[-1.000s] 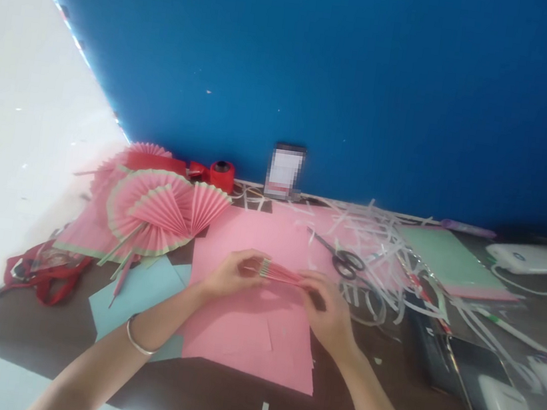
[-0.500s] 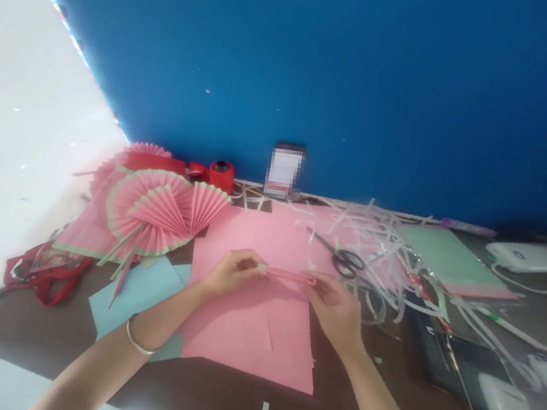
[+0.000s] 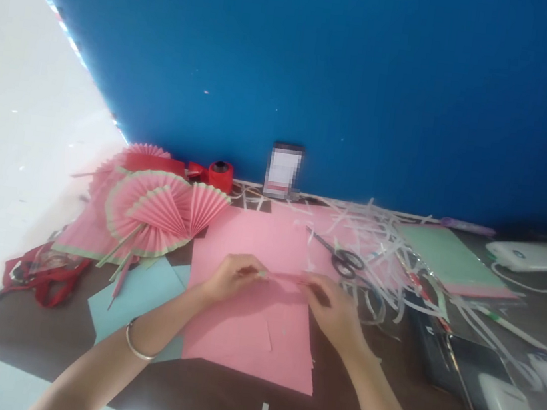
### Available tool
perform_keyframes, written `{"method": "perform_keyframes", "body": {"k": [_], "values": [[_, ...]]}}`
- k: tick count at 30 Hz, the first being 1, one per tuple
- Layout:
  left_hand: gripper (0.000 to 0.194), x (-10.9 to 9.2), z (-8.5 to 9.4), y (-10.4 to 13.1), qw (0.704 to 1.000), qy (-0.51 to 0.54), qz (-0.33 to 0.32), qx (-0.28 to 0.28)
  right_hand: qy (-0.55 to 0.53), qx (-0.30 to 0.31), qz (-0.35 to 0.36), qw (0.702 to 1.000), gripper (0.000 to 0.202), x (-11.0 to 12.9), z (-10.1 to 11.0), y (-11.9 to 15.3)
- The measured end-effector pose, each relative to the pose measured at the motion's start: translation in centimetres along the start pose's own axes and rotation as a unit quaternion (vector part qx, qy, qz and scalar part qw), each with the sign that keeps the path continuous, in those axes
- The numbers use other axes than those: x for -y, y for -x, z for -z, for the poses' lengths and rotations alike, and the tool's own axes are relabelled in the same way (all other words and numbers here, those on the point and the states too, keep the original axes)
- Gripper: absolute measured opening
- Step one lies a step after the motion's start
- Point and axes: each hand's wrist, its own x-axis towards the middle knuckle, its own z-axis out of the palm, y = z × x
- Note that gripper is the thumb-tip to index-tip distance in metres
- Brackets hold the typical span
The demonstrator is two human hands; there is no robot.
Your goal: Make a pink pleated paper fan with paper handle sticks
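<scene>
Between my hands lies a narrow folded strip of pink paper (image 3: pixel 288 278), level above the pink sheets. My left hand (image 3: pixel 236 277) pinches its left end, where a small pale green bit shows at the fingertips. The right end is gripped by my right hand (image 3: pixel 333 306), thumb below and fingers above. Beneath both hands spread large pink paper sheets (image 3: pixel 246 336). Black-handled scissors (image 3: pixel 346 263) rest just beyond my right hand. Pleated pink paper fans with green edges (image 3: pixel 159 213) are piled to the left.
Light blue paper (image 3: pixel 135 298) sits under my left forearm, near a red strap (image 3: pixel 54 284). A red tape dispenser (image 3: pixel 221 175) and a propped phone-like object (image 3: pixel 284 171) stand by the blue wall. White paper strips (image 3: pixel 383 246), green paper (image 3: pixel 452 259) and a white device (image 3: pixel 531 256) are right.
My right hand has shifted slightly left, its fingers now further over the strip. The strip looks flatter, with its folded right end covered. Everything else stays put.
</scene>
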Motion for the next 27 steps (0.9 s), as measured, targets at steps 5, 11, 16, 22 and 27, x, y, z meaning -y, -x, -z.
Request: {"method": "perform_keyframes", "body": {"k": [5, 11, 16, 22, 27], "values": [[0.020, 0.1, -0.2, 0.3, 0.994, -0.083, -0.065, 0.021, 0.086, -0.003, 0.082, 0.993, 0.012, -0.6, -0.2, 0.1], [0.019, -0.1, -0.6, 0.7, 0.966, -0.167, -0.195, 0.016, 0.240, -0.022, 0.101, 0.965, 0.011, 0.1, -0.6, 0.0], [0.016, 0.2, -0.7, 0.8, 0.945, -0.201, -0.256, 0.006, 0.344, -0.042, 0.072, 0.935, 0.009, 1.2, -0.4, -0.2], [0.018, 0.7, -1.4, 0.7, 0.956, -0.172, -0.234, -0.045, 0.049, -0.009, -0.056, 0.997, 0.021, -0.6, -0.2, -0.3], [0.017, 0.6, -1.8, 0.8, 0.983, -0.078, -0.156, -0.055, -0.110, 0.020, -0.159, 0.981, 0.028, -0.4, 0.2, -0.3]]}}
